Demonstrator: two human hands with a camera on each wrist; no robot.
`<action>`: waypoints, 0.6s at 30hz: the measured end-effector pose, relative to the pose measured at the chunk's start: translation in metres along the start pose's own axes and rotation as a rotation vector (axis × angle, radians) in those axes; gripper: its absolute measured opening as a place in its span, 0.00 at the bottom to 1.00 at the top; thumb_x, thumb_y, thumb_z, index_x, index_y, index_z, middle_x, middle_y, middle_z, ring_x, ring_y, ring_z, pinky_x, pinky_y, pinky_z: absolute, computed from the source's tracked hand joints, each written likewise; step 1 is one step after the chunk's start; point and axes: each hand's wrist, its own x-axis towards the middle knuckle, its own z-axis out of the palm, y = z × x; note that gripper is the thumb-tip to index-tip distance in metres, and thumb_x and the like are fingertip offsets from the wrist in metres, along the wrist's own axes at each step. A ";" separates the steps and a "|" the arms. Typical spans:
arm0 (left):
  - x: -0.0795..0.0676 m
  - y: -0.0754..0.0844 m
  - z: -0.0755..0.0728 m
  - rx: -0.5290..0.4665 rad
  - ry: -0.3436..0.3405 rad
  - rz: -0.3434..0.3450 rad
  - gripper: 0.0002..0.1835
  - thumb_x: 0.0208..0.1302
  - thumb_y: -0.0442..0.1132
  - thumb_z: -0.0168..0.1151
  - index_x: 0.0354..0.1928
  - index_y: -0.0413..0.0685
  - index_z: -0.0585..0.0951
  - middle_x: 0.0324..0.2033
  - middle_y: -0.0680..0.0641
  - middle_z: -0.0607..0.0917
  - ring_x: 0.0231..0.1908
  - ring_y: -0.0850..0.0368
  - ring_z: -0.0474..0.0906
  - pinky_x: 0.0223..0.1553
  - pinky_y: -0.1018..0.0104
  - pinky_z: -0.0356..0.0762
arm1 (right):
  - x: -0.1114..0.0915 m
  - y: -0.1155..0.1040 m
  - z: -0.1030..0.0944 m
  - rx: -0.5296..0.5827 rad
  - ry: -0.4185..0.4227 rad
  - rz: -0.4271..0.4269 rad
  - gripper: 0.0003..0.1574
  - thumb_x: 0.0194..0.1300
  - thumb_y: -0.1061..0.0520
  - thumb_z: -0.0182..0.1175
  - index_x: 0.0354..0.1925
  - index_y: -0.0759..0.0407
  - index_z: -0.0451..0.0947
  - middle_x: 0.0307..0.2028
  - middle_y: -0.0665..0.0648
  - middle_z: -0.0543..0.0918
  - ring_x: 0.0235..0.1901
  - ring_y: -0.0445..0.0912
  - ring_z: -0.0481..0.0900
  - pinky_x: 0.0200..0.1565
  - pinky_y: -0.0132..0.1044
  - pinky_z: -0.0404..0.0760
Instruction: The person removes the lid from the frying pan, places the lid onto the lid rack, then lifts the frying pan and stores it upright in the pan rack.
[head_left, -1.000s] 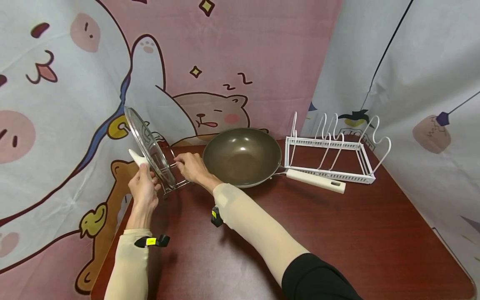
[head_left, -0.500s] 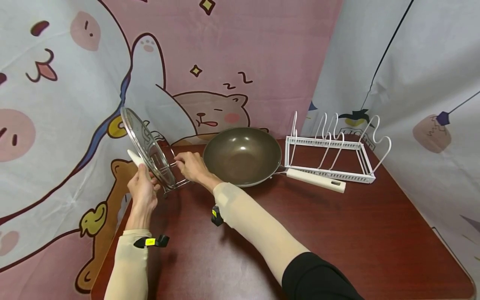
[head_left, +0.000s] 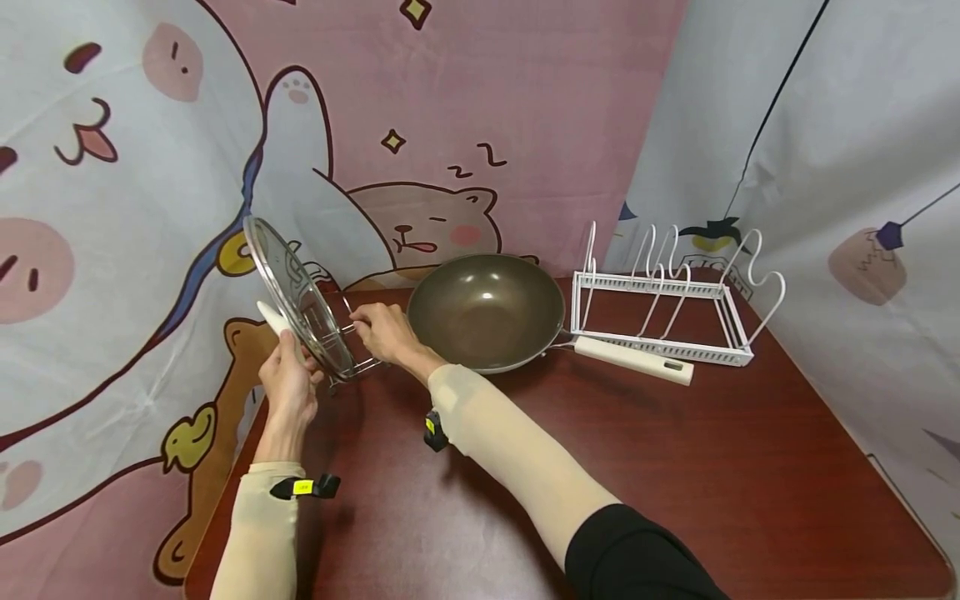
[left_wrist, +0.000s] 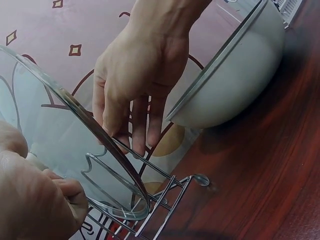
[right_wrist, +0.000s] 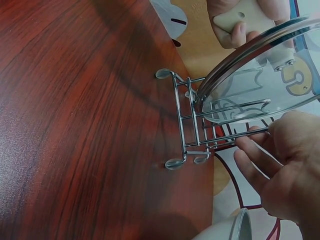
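A round glass lid (head_left: 283, 271) with a metal rim stands on edge, leaning left, its lower rim in a small wire rack (head_left: 367, 365). My left hand (head_left: 288, 383) grips the lid's white handle (head_left: 272, 318) from the left. On the other side, my right hand (head_left: 390, 333) pinches the top wire of the rack between thumb and fingers. In the right wrist view, the lid's rim (right_wrist: 220, 75) sits among the rack's wires, and the rack's clear feet (right_wrist: 175, 164) show at the tabletop. Palm and fingers mostly hide the lid's handle in the left wrist view.
A wok (head_left: 487, 317) stands just right of my right hand, its cream handle (head_left: 633, 360) pointing right. Behind that handle is a white rack (head_left: 720, 357) with upright curved dividers. A printed cloth (head_left: 570, 125) hangs behind the reddish-brown table (head_left: 637, 467).
The lid's top edge has tipped slightly left, with my left hand still on its handle. My right hand stays on the wire rack; the wok and white rack have not moved.
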 end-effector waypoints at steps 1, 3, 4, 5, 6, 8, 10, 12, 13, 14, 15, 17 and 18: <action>0.000 0.000 0.000 0.005 -0.002 -0.001 0.20 0.77 0.58 0.54 0.38 0.49 0.79 0.30 0.52 0.70 0.25 0.63 0.63 0.16 0.74 0.61 | 0.000 0.000 0.000 -0.009 0.000 -0.001 0.15 0.78 0.48 0.57 0.56 0.40 0.85 0.53 0.41 0.89 0.50 0.39 0.87 0.50 0.35 0.85; -0.001 0.001 0.000 0.014 -0.009 -0.005 0.20 0.77 0.58 0.53 0.38 0.49 0.79 0.30 0.52 0.70 0.25 0.63 0.63 0.16 0.73 0.61 | 0.001 -0.002 0.000 -0.027 -0.004 -0.005 0.15 0.78 0.49 0.57 0.56 0.40 0.85 0.53 0.41 0.89 0.51 0.39 0.87 0.50 0.35 0.85; -0.001 0.001 0.000 0.020 -0.012 -0.007 0.21 0.77 0.59 0.53 0.38 0.49 0.79 0.30 0.53 0.71 0.25 0.63 0.64 0.16 0.73 0.61 | 0.001 -0.002 0.000 -0.039 -0.007 -0.006 0.15 0.78 0.49 0.56 0.57 0.40 0.85 0.54 0.41 0.89 0.51 0.39 0.87 0.51 0.36 0.85; -0.001 0.001 -0.001 0.026 -0.016 -0.011 0.21 0.77 0.59 0.53 0.37 0.49 0.78 0.30 0.53 0.71 0.25 0.63 0.64 0.16 0.73 0.62 | 0.001 -0.003 0.000 -0.052 -0.010 -0.009 0.15 0.78 0.48 0.56 0.57 0.40 0.85 0.54 0.41 0.89 0.51 0.39 0.87 0.51 0.36 0.85; -0.001 0.001 -0.001 0.031 -0.018 -0.014 0.21 0.77 0.59 0.53 0.38 0.49 0.78 0.30 0.52 0.71 0.25 0.63 0.64 0.16 0.72 0.62 | 0.001 -0.004 0.000 -0.062 -0.016 -0.007 0.16 0.79 0.48 0.55 0.57 0.40 0.84 0.54 0.41 0.89 0.52 0.39 0.87 0.52 0.36 0.85; -0.001 0.001 -0.002 0.037 -0.021 -0.023 0.21 0.76 0.60 0.53 0.39 0.50 0.79 0.29 0.53 0.70 0.25 0.63 0.65 0.17 0.72 0.63 | 0.001 -0.005 0.000 -0.079 -0.026 -0.005 0.16 0.79 0.48 0.54 0.58 0.40 0.84 0.55 0.42 0.89 0.52 0.40 0.87 0.52 0.37 0.86; -0.002 0.002 -0.002 0.043 -0.023 -0.028 0.21 0.76 0.60 0.53 0.41 0.50 0.80 0.29 0.53 0.71 0.25 0.63 0.65 0.17 0.72 0.63 | 0.001 -0.005 0.000 -0.083 -0.034 0.000 0.17 0.79 0.48 0.54 0.59 0.41 0.83 0.55 0.43 0.89 0.52 0.41 0.87 0.52 0.38 0.86; -0.002 0.002 -0.002 0.049 -0.025 -0.029 0.21 0.76 0.60 0.54 0.43 0.50 0.80 0.29 0.53 0.71 0.24 0.63 0.66 0.17 0.71 0.63 | 0.001 -0.005 -0.001 -0.081 -0.039 0.005 0.17 0.79 0.49 0.54 0.60 0.42 0.83 0.55 0.43 0.89 0.52 0.42 0.87 0.51 0.38 0.86; -0.002 0.003 -0.002 0.052 -0.025 -0.029 0.21 0.76 0.60 0.54 0.43 0.50 0.80 0.29 0.52 0.71 0.24 0.63 0.66 0.17 0.71 0.64 | 0.001 -0.005 -0.001 -0.079 -0.039 0.004 0.17 0.79 0.49 0.54 0.60 0.42 0.83 0.55 0.44 0.89 0.52 0.42 0.88 0.51 0.38 0.86; -0.001 0.003 -0.002 0.056 -0.024 -0.030 0.21 0.76 0.61 0.54 0.44 0.50 0.80 0.29 0.52 0.72 0.24 0.63 0.66 0.17 0.71 0.64 | 0.002 -0.005 -0.002 -0.076 -0.042 0.007 0.17 0.79 0.49 0.54 0.60 0.42 0.83 0.55 0.44 0.88 0.52 0.42 0.88 0.51 0.38 0.86; -0.001 0.003 -0.002 0.061 -0.023 -0.030 0.21 0.76 0.61 0.54 0.44 0.50 0.80 0.29 0.52 0.72 0.24 0.63 0.67 0.17 0.71 0.65 | 0.002 -0.005 -0.002 -0.074 -0.044 0.003 0.17 0.79 0.50 0.55 0.60 0.42 0.83 0.55 0.44 0.89 0.52 0.42 0.88 0.51 0.38 0.86; -0.001 0.003 -0.002 0.071 -0.018 -0.031 0.21 0.76 0.61 0.54 0.44 0.50 0.80 0.28 0.53 0.73 0.24 0.62 0.68 0.17 0.71 0.66 | 0.002 -0.004 -0.002 -0.071 -0.053 -0.005 0.17 0.78 0.50 0.56 0.60 0.43 0.82 0.55 0.45 0.89 0.52 0.42 0.87 0.50 0.38 0.86; -0.001 0.003 -0.003 0.074 -0.015 -0.032 0.21 0.76 0.60 0.54 0.44 0.50 0.81 0.28 0.52 0.73 0.24 0.62 0.68 0.17 0.71 0.66 | 0.002 -0.004 -0.002 -0.067 -0.058 -0.010 0.18 0.78 0.50 0.56 0.61 0.43 0.82 0.55 0.45 0.89 0.52 0.42 0.87 0.50 0.37 0.86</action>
